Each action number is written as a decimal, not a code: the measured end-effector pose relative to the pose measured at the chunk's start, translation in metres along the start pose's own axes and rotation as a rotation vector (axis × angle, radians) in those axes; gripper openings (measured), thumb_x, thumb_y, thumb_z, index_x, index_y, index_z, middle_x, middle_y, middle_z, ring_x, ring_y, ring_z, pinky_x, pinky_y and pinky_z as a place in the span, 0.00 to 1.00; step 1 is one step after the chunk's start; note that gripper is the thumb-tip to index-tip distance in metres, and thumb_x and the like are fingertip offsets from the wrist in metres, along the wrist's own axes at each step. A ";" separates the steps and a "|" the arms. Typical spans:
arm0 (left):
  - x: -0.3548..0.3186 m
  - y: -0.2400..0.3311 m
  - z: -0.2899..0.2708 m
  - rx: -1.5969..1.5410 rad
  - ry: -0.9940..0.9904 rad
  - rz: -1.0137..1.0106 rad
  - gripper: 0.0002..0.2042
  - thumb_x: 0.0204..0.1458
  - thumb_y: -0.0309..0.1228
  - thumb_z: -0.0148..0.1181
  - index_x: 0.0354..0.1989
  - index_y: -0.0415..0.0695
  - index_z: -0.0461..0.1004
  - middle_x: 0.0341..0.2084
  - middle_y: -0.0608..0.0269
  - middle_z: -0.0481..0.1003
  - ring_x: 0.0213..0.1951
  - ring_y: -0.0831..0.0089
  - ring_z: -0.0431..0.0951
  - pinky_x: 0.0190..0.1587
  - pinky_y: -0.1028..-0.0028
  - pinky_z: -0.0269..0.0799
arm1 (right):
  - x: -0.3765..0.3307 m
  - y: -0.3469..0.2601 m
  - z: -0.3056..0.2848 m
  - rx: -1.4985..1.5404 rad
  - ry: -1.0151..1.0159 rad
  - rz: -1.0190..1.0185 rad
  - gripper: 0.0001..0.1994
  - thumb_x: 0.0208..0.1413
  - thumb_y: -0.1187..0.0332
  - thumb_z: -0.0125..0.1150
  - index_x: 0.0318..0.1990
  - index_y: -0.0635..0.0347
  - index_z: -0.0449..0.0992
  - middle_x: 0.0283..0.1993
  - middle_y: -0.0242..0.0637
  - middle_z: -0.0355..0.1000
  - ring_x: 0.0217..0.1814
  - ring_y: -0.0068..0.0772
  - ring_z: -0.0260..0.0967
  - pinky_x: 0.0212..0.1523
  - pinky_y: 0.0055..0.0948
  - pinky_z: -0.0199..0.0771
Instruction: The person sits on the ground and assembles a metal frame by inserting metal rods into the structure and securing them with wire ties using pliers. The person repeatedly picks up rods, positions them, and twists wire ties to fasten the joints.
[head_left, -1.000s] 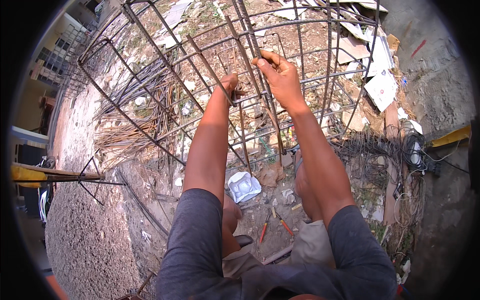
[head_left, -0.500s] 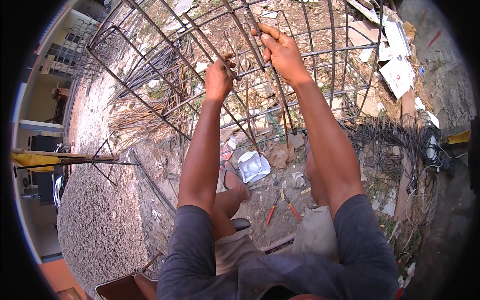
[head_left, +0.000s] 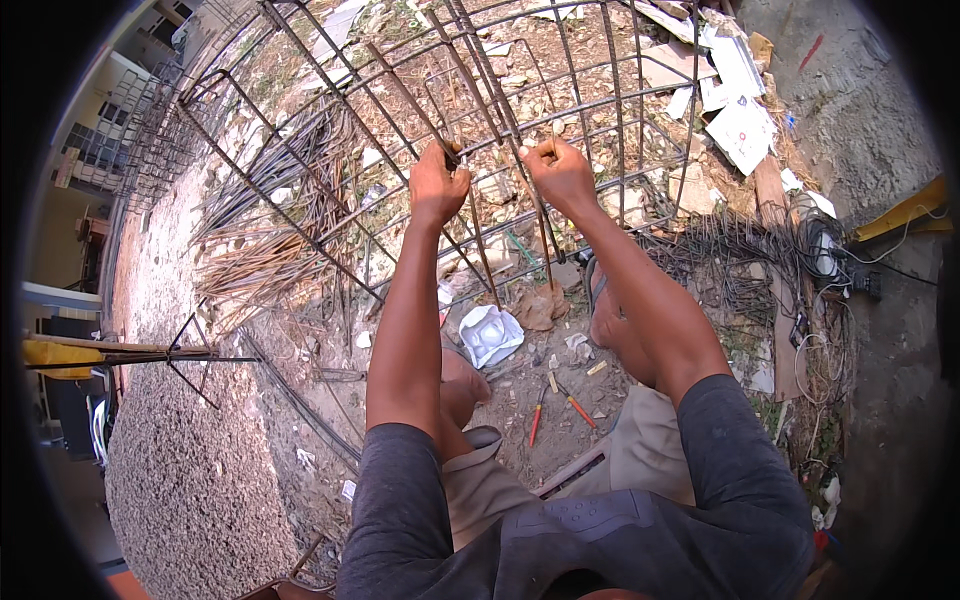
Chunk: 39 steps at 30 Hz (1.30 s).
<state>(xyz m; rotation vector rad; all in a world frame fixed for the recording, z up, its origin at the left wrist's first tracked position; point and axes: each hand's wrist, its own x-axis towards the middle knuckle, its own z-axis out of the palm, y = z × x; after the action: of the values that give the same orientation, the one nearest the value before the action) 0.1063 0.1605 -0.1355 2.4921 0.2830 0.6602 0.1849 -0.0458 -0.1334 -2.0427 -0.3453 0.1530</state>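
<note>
A cage of steel rebar [head_left: 345, 103], bars crossed with bent hoops, stands in front of me. My left hand [head_left: 438, 185] is closed around a rebar where bars meet, its fingertips partly hidden. Just to the right, my right hand [head_left: 562, 178] has its fingers curled and pinched together beside the upright bars, the thumb side close to one of them. Whatever lies in that pinch is too small to make out. On the dirt between my feet lie pincers [head_left: 536, 424] with red-orange handles and a crumpled white plastic bag or wrapper [head_left: 490, 336].
Loose rebar rods [head_left: 255, 255] lie in a pile to the left, beside a gravel heap [head_left: 190, 470]. Tangled tie wire [head_left: 715, 265] and cables [head_left: 825, 250] spread at right. Broken white boards [head_left: 742, 130] lie at the far right. A rod stand [head_left: 180, 352] is at left.
My right hand has come down the upright bar toward me and its fingers have drawn in. My left hand stays at its joint. The whole view has shifted slightly.
</note>
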 end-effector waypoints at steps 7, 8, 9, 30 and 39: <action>0.002 0.004 0.006 -0.021 0.036 0.072 0.15 0.45 0.29 0.63 0.43 0.41 0.72 0.34 0.49 0.76 0.39 0.52 0.78 0.45 0.60 0.74 | -0.035 0.039 0.012 -0.350 -0.118 -0.060 0.20 0.56 0.52 0.60 0.41 0.62 0.74 0.43 0.48 0.74 0.46 0.54 0.74 0.46 0.49 0.73; 0.004 0.004 0.006 -0.013 0.038 0.074 0.15 0.46 0.30 0.64 0.43 0.40 0.72 0.35 0.49 0.77 0.39 0.52 0.78 0.45 0.61 0.74 | -0.036 0.044 0.011 -0.330 -0.124 -0.054 0.20 0.57 0.52 0.60 0.41 0.62 0.75 0.43 0.48 0.74 0.46 0.55 0.75 0.45 0.49 0.74; 0.001 0.001 0.004 -0.024 0.012 0.062 0.16 0.46 0.31 0.65 0.43 0.40 0.72 0.35 0.50 0.77 0.39 0.54 0.79 0.46 0.62 0.74 | -0.039 0.046 0.011 -0.374 -0.201 -0.013 0.18 0.57 0.54 0.60 0.42 0.61 0.75 0.43 0.48 0.74 0.44 0.55 0.75 0.44 0.49 0.74; -0.001 0.005 0.004 0.008 -0.004 -0.079 0.17 0.46 0.34 0.64 0.44 0.41 0.74 0.39 0.50 0.79 0.43 0.57 0.80 0.50 0.63 0.72 | -0.039 0.094 0.033 -0.185 -0.137 -0.294 0.16 0.59 0.53 0.60 0.38 0.56 0.80 0.41 0.40 0.75 0.41 0.50 0.75 0.42 0.45 0.75; -0.045 0.017 0.002 -0.038 0.031 -0.018 0.14 0.47 0.29 0.63 0.44 0.39 0.75 0.31 0.53 0.78 0.36 0.62 0.80 0.44 0.66 0.73 | -0.045 0.089 0.039 -0.279 -0.052 -0.180 0.18 0.56 0.49 0.62 0.40 0.56 0.81 0.39 0.41 0.77 0.41 0.49 0.76 0.41 0.44 0.75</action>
<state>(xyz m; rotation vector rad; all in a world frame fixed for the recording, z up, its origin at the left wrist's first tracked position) 0.0699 0.1309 -0.1451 2.4424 0.3012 0.6906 0.1483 -0.0669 -0.2320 -2.2717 -0.6095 0.0492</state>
